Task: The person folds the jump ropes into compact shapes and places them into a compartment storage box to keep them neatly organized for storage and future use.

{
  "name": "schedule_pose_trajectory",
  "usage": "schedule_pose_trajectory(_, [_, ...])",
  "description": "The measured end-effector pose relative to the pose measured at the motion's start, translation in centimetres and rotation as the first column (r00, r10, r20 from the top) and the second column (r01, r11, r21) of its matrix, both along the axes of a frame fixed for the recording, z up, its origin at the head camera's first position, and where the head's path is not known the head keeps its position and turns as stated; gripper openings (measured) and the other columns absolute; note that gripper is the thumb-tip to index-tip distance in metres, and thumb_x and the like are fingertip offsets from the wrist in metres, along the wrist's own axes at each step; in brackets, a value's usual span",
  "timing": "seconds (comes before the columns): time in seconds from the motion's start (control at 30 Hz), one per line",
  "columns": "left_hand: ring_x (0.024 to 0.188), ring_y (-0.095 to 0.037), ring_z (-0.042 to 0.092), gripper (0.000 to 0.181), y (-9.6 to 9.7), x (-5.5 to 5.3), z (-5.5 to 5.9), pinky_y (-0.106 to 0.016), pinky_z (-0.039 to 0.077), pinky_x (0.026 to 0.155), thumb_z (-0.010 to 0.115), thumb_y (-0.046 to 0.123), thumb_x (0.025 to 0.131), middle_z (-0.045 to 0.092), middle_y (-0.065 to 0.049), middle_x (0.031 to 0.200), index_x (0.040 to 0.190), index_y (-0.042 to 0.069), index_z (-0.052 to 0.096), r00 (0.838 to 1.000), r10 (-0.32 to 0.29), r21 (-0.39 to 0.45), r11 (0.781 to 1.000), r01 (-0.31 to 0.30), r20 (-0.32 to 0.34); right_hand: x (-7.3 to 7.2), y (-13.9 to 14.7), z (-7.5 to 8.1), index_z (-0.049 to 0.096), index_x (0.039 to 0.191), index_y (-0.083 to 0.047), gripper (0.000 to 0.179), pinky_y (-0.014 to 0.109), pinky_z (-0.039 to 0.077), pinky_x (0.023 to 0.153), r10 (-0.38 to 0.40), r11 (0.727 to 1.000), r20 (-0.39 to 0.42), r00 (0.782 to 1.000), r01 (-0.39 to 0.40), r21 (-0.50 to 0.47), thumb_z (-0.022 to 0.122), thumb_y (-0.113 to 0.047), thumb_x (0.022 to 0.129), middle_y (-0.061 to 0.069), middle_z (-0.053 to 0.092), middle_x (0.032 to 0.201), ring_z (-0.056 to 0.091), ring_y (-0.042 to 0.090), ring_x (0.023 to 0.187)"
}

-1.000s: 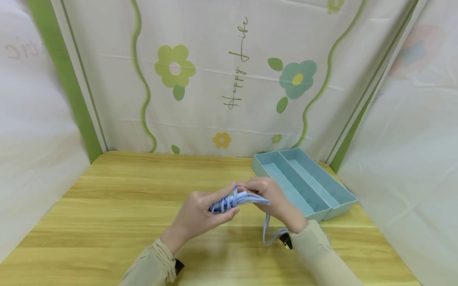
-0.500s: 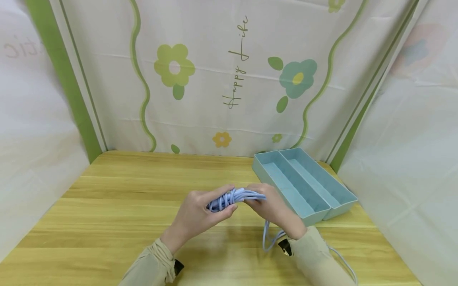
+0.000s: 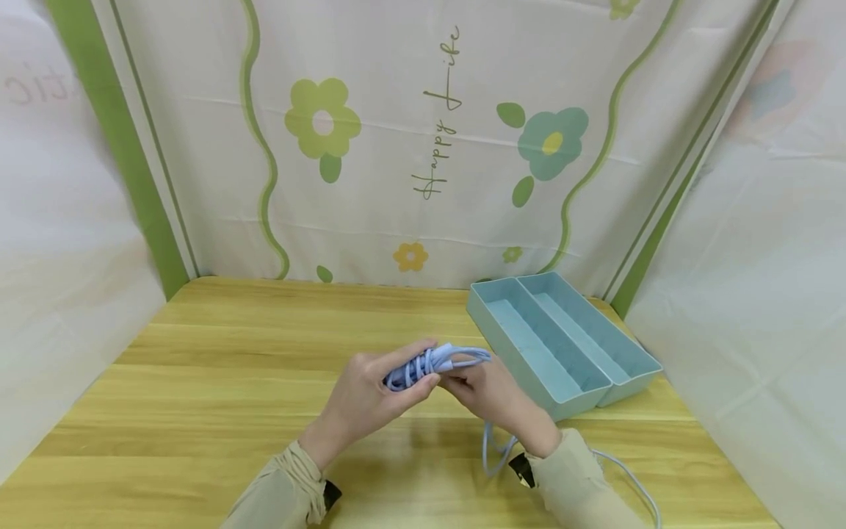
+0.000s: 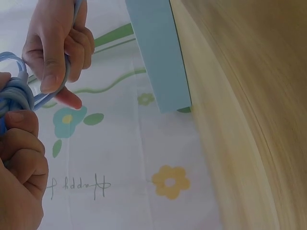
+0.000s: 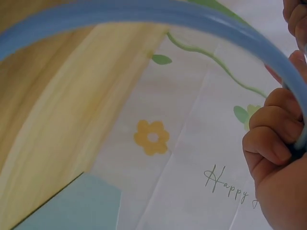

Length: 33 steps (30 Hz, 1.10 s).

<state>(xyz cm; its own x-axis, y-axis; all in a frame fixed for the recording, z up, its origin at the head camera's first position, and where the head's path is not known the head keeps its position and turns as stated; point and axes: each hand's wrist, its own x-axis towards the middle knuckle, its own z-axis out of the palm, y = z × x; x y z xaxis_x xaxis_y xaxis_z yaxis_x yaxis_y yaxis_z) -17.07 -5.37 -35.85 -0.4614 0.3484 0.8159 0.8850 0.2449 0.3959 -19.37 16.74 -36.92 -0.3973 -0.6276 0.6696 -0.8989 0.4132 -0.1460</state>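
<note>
A light blue cable is bundled into a bunch with turns wound round its middle. My left hand grips this bundle between thumb and fingers, above the table. At the bundle's right end, loops of cable stick out over my right hand. My right hand pinches a strand of the cable close to the bundle, as the left wrist view shows. Below the right wrist hangs a loose loop, and a tail of cable runs out past the right sleeve. In the right wrist view a cable strand arcs across the top.
Two long light blue bins stand side by side at the right back of the wooden table, just beyond my right hand. A white curtain printed with flowers closes the back, and further sheets hang at both sides.
My right hand has moved down and slightly left from above the bundle, bringing its strand round. The cable tail has come into view beside the right sleeve. The left hand keeps its grip.
</note>
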Motion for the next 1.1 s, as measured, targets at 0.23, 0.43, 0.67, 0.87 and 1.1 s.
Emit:
schedule_pose_trajectory(0.23, [0.058, 0.0, 0.057, 0.029, -0.2, -0.1, 0.1, -0.013, 0.046, 0.049, 0.074, 0.018, 0.089, 0.07, 0.0, 0.085, 0.116, 0.007, 0.069, 0.999, 0.012, 0.004, 1.0, -0.012, 0.048, 0.9, -0.1, -0.3, 0.075, 0.105, -0.011, 0.018, 0.015, 0.04, 0.055, -0.003, 1.0, 0.132, 0.991, 0.0, 0.021, 0.06, -0.02, 0.1, -0.007, 0.069, 0.085, 0.045, -0.002, 0.059])
schedule_pose_trajectory(0.43, [0.054, 0.001, 0.054, 0.024, -0.6, -0.2, 0.4, -0.013, 0.043, 0.045, 0.074, 0.017, 0.089, 0.067, 0.004, 0.08, 0.111, 0.011, 0.069, 0.996, 0.051, -0.007, 0.999, -0.05, 0.071, 1.9, -0.6, -0.2, 0.069, 0.106, -0.01, 0.011, 0.016, 0.038, 0.053, -0.097, 0.992, 0.092, 0.991, 0.089, 0.089, 0.061, -0.015, 0.099, -0.009, 0.061, 0.077, 0.041, 0.0, 0.057])
schedule_pose_trajectory(0.67, [0.05, 0.003, 0.048, 0.023, -0.6, -0.2, 0.5, -0.012, 0.039, 0.042, 0.076, 0.017, 0.087, 0.064, 0.006, 0.075, 0.109, 0.012, 0.069, 0.992, 0.118, -0.036, 0.992, -0.117, 0.037, 2.5, -0.6, -0.6, 0.06, 0.109, -0.004, 0.014, 0.014, 0.031, 0.045, -0.16, 0.982, 0.102, 0.982, 0.148, 0.114, 0.058, -0.015, 0.101, -0.011, 0.043, 0.067, 0.033, 0.0, 0.051])
schedule_pose_trajectory(0.87, [0.048, 0.004, 0.047, 0.024, -0.6, 0.0, 0.4, -0.012, 0.038, 0.04, 0.077, 0.019, 0.087, 0.061, 0.008, 0.071, 0.109, 0.013, 0.07, 0.984, 0.164, -0.053, 0.986, -0.16, 0.07, 2.7, -0.5, -0.5, 0.055, 0.101, -0.007, 0.009, 0.014, 0.029, 0.043, -0.164, 0.981, 0.127, 0.978, 0.148, 0.128, 0.057, -0.015, 0.102, -0.011, 0.038, 0.067, 0.031, -0.001, 0.05])
schedule_pose_trajectory(1.1, [0.047, 0.004, 0.045, 0.023, -0.7, 0.1, 0.5, -0.013, 0.037, 0.039, 0.076, 0.021, 0.088, 0.06, 0.009, 0.07, 0.109, 0.013, 0.07, 0.979, 0.19, -0.078, 0.98, -0.183, 0.081, 2.8, -0.3, 0.1, 0.056, 0.101, -0.011, 0.005, 0.015, 0.029, 0.044, -0.16, 0.979, 0.176, 0.971, 0.134, 0.152, 0.056, -0.016, 0.102, -0.013, 0.037, 0.067, 0.031, -0.001, 0.051])
